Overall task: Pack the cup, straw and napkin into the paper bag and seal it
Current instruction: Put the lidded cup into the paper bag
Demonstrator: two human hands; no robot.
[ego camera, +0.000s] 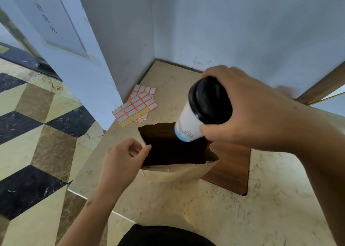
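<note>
A brown paper bag (177, 173) stands open on the marble counter, its dark mouth facing up. My left hand (121, 159) pinches the bag's left rim. My right hand (248, 113) grips a white paper cup (188, 122) with a black lid (211, 100), held tilted just above the right side of the bag's mouth, its base at the opening. No straw or napkin shows in this view.
Sheets of orange-bordered sticker labels (136, 105) lie behind the bag near the wall corner. A dark wooden board (231, 167) lies under and to the right of the bag. The counter edge (78, 191) drops to a patterned floor on the left.
</note>
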